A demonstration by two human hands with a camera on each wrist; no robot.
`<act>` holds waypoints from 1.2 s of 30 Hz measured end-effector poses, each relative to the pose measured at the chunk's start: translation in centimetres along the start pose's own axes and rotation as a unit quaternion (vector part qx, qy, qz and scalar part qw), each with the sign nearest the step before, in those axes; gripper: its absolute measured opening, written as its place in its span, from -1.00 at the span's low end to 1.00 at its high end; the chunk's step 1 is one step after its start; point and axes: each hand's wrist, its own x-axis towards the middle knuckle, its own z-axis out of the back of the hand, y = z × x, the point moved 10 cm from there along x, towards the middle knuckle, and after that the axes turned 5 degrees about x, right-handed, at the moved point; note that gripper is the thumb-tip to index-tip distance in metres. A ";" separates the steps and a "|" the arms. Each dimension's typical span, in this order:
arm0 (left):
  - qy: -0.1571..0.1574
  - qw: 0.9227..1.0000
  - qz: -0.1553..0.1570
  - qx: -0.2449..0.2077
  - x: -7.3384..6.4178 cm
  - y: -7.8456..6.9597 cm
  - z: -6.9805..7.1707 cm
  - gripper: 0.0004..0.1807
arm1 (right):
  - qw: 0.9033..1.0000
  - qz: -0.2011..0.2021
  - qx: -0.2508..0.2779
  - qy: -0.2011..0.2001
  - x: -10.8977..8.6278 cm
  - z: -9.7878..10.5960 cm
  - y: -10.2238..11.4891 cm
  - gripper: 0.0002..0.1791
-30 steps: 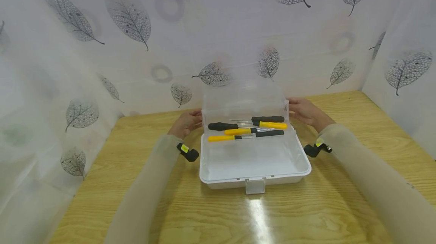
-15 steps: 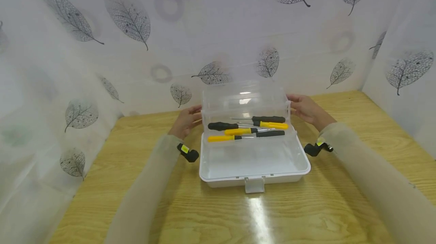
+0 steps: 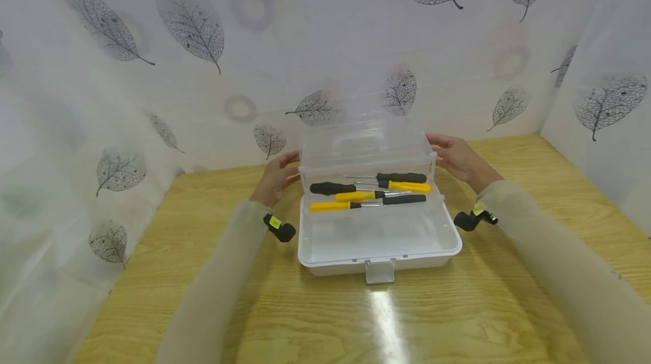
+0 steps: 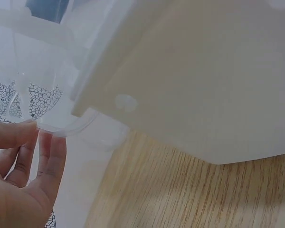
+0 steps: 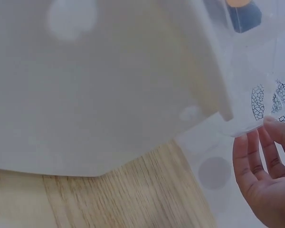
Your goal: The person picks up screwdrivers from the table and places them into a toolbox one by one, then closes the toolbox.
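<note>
A white plastic toolbox [image 3: 378, 265] lies open on the table, its clear lid [image 3: 351, 132] raised at the back. Inside, a see-through tray holds several screwdrivers, among them a yellow-handled screwdriver [image 3: 330, 206] and a black-handled screwdriver [image 3: 404, 199]. At the lid's left side, my left hand [image 3: 277, 178] pinches the clear edge between thumb and fingers, as the left wrist view shows. On the opposite side, my right hand [image 3: 460, 161] grips the lid edge the same way, thumb over and fingers under it. A latch [image 3: 380, 273] hangs at the box front.
The box stands on a wood-grain table [image 3: 305, 324]. A pale curtain [image 3: 356, 42] printed with leaves rises right behind the lid and along both sides. Each sleeve carries a small black wrist camera [image 3: 280, 228].
Both hands have risen slightly with the lid, which now stands a little differently and higher in view. The front of the box has shifted slightly up and away.
</note>
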 end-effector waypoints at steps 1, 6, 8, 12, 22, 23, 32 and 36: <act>0.000 1.000 -0.001 -0.004 0.0 0.0 0.0 -0.45 | 1.000 0.002 0.008 0.001 0.0 0.0 0.1 -0.41; 0.001 1.000 -0.023 -0.009 -0.1 -0.4 0.1 -0.45 | 1.000 0.013 0.011 -0.011 -0.2 0.0 0.5 -0.41; 0.002 0.999 -0.036 -0.006 -0.1 -0.7 0.2 -0.45 | 1.000 0.018 -0.003 -0.019 -0.2 0.1 0.7 -0.39; 0.006 0.998 -0.062 -0.013 -0.2 -1.2 0.3 -0.45 | 0.999 0.026 -0.004 -0.029 -0.2 0.2 1.0 -0.38; 0.013 0.995 -0.096 -0.038 -0.7 -1.8 0.2 -0.42 | 0.998 0.050 0.033 -0.036 -0.7 0.3 1.8 -0.64; 0.013 0.994 -0.098 -0.038 -0.7 -1.9 0.2 -0.42 | 0.997 0.052 0.038 -0.036 -0.8 0.3 1.9 -0.65; 0.009 0.991 -0.127 -0.051 -1.2 -2.7 0.2 -0.43 | 0.986 0.087 0.143 0.010 -0.8 -0.3 2.6 -0.59; 0.009 0.988 -0.144 -0.051 -1.4 -3.2 0.2 -0.43 | 0.983 0.100 0.153 0.018 -1.0 -0.4 2.9 -0.58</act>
